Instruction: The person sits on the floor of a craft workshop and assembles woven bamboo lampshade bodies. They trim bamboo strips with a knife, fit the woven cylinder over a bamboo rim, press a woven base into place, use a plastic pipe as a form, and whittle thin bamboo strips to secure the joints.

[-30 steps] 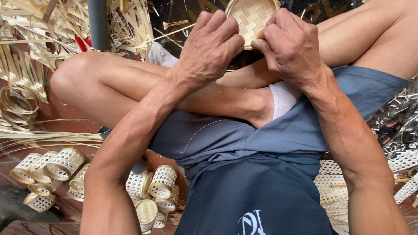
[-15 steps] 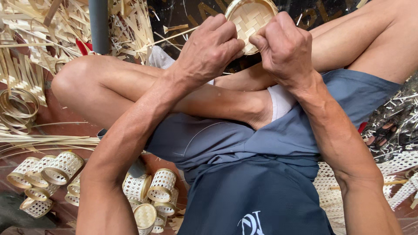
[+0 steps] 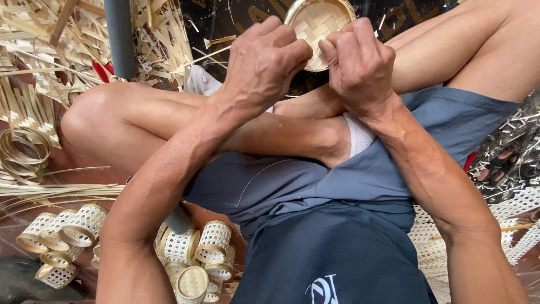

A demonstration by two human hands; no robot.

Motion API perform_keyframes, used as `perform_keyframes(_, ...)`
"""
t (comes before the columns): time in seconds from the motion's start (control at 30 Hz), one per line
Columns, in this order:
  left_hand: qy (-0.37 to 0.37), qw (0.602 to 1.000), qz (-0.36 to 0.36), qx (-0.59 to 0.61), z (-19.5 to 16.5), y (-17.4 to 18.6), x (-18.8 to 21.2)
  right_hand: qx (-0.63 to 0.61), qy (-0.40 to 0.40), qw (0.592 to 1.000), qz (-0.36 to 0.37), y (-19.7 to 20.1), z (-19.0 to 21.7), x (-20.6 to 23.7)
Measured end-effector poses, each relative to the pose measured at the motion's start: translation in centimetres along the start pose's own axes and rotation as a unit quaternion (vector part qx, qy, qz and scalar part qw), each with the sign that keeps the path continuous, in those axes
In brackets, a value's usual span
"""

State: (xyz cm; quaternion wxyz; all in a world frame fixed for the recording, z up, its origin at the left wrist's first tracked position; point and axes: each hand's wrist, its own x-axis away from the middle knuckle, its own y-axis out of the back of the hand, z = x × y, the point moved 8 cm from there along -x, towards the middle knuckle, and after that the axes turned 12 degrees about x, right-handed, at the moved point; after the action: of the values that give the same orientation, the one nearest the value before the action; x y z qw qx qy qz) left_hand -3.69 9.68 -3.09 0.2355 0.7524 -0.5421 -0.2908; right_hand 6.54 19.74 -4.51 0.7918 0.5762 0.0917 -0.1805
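1. Bamboo is all around me: a small round woven basket sits between my two hands, held up in front of my crossed legs at the top of the view.
2. My left hand is curled closed on the basket's near-left rim, knuckles toward me, fingers pinched at the edge.
3. My right hand is clenched on the near-right rim, thumb and fingers pressed together at the weave. The two hands are almost touching, with only a narrow gap between them where the rim shows.
4. What matters here: the basket lies just beyond my fingers, away from my body, with its open mouth tilted toward me so the herringbone bottom faces the camera. It is round, so it has no long axis; the rim runs left to right across both grips. Both hands are about equally near; neither leads.
5. I cannot tell whether a loose strip is caught under my fingers; they hide that part of the rim.
6. Down by my left elbow, on the floor, lies a pile of lattice rings, short open-weave cylinders with banded edges, and more farther left.
7. A coil of strip lies at the left edge, with loose splints heaped beyond my knee beside a grey pole.
8. Woven mesh lies on the floor at my right.
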Motion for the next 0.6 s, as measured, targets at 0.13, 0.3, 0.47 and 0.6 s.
perform_keyframes(0.13, -0.108, 0.992, -0.059, -0.013, -1.3, 2.1, 0.6, 0.018, 0.009, 1.0, -0.003, 0.0, 0.2, -0.1)
perform_keyframes(0.3, -0.082, 0.996, -0.038, 0.027, -0.6, 1.5, 0.9, 0.034, 0.008, 0.999, 0.01, -0.1, -0.1, 0.0)
perform_keyframes(0.47, -0.088, 0.996, -0.031, 0.007, -0.8, 0.7, 1.2, 0.015, 0.014, 1.0, 0.009, 0.3, -0.2, -0.1)
perform_keyframes(0.6, -0.104, 0.994, -0.032, 0.002, -1.0, 0.8, 1.4, -0.066, 0.034, 0.997, 0.007, 1.3, -0.5, -0.9)
